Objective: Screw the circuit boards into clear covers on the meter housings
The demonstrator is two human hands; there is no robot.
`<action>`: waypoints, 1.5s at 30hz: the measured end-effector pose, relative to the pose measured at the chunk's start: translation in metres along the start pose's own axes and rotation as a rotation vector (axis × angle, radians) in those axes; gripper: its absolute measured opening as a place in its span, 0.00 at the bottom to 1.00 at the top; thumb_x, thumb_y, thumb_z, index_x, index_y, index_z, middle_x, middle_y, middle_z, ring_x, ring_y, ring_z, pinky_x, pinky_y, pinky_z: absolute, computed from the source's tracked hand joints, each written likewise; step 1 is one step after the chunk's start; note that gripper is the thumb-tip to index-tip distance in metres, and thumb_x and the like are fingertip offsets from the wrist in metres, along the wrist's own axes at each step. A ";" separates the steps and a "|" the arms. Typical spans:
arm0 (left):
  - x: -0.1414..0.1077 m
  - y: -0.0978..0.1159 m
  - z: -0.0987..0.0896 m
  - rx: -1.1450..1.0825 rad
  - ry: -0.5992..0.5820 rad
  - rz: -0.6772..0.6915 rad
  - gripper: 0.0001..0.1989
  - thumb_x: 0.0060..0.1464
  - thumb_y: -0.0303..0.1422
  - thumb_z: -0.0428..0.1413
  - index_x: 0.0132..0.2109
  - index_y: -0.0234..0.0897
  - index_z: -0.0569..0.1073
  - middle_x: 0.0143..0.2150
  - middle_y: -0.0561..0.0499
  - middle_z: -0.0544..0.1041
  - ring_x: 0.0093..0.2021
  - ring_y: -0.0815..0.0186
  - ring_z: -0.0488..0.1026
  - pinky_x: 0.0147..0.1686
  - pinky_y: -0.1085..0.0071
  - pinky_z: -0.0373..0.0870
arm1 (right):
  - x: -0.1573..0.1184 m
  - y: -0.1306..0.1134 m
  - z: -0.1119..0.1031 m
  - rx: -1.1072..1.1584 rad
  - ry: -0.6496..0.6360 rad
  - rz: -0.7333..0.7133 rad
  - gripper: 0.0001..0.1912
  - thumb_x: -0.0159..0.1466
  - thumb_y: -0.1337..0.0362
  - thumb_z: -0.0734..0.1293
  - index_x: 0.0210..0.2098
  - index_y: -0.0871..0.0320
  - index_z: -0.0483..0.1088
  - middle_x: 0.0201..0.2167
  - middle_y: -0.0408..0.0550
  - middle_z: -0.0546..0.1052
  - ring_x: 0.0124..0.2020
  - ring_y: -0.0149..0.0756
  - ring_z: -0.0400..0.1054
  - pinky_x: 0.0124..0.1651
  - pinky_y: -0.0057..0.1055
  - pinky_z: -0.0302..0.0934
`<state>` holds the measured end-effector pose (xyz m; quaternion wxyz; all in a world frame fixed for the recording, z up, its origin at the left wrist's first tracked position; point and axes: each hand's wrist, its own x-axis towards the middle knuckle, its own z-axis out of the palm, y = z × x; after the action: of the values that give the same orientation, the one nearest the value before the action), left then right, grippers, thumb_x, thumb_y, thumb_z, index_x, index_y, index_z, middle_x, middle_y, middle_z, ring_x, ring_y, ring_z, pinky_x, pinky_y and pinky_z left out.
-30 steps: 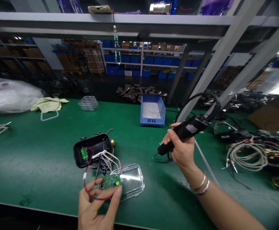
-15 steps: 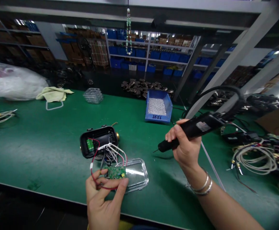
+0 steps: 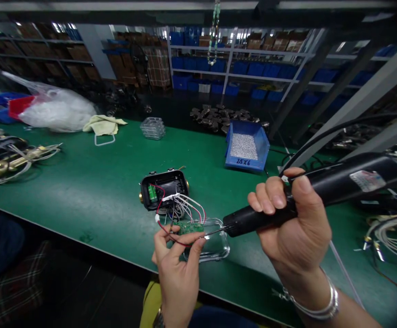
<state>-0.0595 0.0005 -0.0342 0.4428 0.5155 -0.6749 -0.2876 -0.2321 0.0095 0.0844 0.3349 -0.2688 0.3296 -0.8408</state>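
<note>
My left hand point(image 3: 178, 262) pinches a green circuit board point(image 3: 190, 228) by its near edge. White, red and black wires run from the board to an open black housing point(image 3: 166, 187) with a green battery point(image 3: 152, 193) inside and brass fittings at its ends. A clear plastic cover point(image 3: 215, 248) lies on the bench below and right of the board. My right hand point(image 3: 289, 218) is wrapped round a black electric screwdriver point(image 3: 253, 218). The thin bit point(image 3: 215, 232) points left, its tip at the board's near right corner by my left fingertips; exact contact is hard to see.
A blue bin of small screws point(image 3: 246, 148) stands at the back right, before a heap of dark metal parts point(image 3: 219, 116). Stacked clear covers point(image 3: 152, 128), a yellow cloth point(image 3: 103, 124) and brass parts with cables point(image 3: 10, 159) sit leftward. Coiled cables point(image 3: 396, 232) lie right.
The electric screwdriver has come closer and down-left, bringing its bit from open air to the circuit board. My left hand still pinches the board. The view has swung left.
</note>
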 end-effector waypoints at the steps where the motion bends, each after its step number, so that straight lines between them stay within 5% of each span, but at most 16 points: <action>1: 0.000 0.000 -0.001 0.006 -0.002 0.005 0.11 0.60 0.48 0.60 0.39 0.50 0.84 0.49 0.49 0.68 0.55 0.55 0.67 0.56 0.53 0.63 | 0.000 0.000 0.000 -0.005 -0.001 0.003 0.08 0.67 0.60 0.70 0.42 0.52 0.66 0.22 0.35 0.57 0.22 0.25 0.56 0.27 0.24 0.59; 12: 0.008 0.003 -0.010 0.162 -0.066 0.201 0.06 0.61 0.42 0.61 0.39 0.51 0.83 0.50 0.48 0.68 0.52 0.54 0.68 0.52 0.50 0.62 | -0.009 -0.001 0.002 -0.057 -0.112 -0.018 0.11 0.67 0.60 0.72 0.44 0.52 0.68 0.22 0.35 0.63 0.21 0.26 0.59 0.25 0.26 0.59; 18: 0.011 0.001 -0.009 0.071 -0.115 0.153 0.05 0.61 0.40 0.62 0.42 0.52 0.83 0.50 0.50 0.67 0.50 0.58 0.70 0.53 0.52 0.63 | -0.005 0.001 0.004 -0.043 -0.076 -0.053 0.10 0.67 0.59 0.71 0.44 0.54 0.68 0.21 0.36 0.64 0.20 0.27 0.60 0.25 0.26 0.60; 23: 0.015 -0.004 -0.011 0.063 -0.129 0.186 0.11 0.51 0.41 0.70 0.43 0.55 0.83 0.46 0.52 0.71 0.49 0.58 0.72 0.49 0.56 0.66 | 0.006 -0.013 0.002 -0.047 -0.008 -0.101 0.14 0.64 0.57 0.74 0.41 0.56 0.69 0.20 0.36 0.63 0.19 0.26 0.57 0.24 0.26 0.58; 26: 0.019 -0.009 -0.013 0.063 -0.183 0.213 0.07 0.50 0.36 0.71 0.37 0.55 0.83 0.45 0.54 0.74 0.49 0.59 0.73 0.48 0.58 0.68 | 0.015 -0.029 -0.005 -0.056 0.049 -0.192 0.15 0.61 0.56 0.77 0.38 0.57 0.70 0.20 0.35 0.61 0.19 0.25 0.54 0.23 0.24 0.55; 34: 0.021 -0.017 -0.016 0.095 -0.227 0.452 0.09 0.59 0.24 0.63 0.42 0.45 0.81 0.46 0.54 0.81 0.49 0.66 0.76 0.53 0.65 0.69 | 0.033 -0.053 -0.049 -0.179 0.012 -0.296 0.12 0.59 0.60 0.77 0.38 0.54 0.72 0.19 0.35 0.60 0.18 0.28 0.52 0.21 0.26 0.56; 41: 0.002 -0.006 0.008 -0.042 -0.188 0.166 0.06 0.59 0.29 0.65 0.39 0.48 0.80 0.43 0.59 0.83 0.48 0.64 0.77 0.52 0.62 0.69 | 0.033 -0.058 -0.068 -0.240 0.087 -0.243 0.14 0.57 0.62 0.77 0.37 0.54 0.69 0.18 0.35 0.61 0.18 0.29 0.52 0.22 0.26 0.56; 45: -0.004 0.002 0.026 0.048 -0.179 0.208 0.05 0.59 0.30 0.65 0.39 0.49 0.79 0.43 0.60 0.83 0.49 0.62 0.74 0.53 0.61 0.67 | 0.029 -0.057 -0.070 -0.248 0.094 -0.223 0.13 0.59 0.62 0.75 0.38 0.54 0.68 0.17 0.35 0.61 0.18 0.30 0.53 0.21 0.27 0.57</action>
<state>-0.0830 0.0032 -0.0452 0.3956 0.4256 -0.7682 -0.2688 -0.3198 0.0458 0.0880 0.1880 -0.3033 0.4142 -0.8373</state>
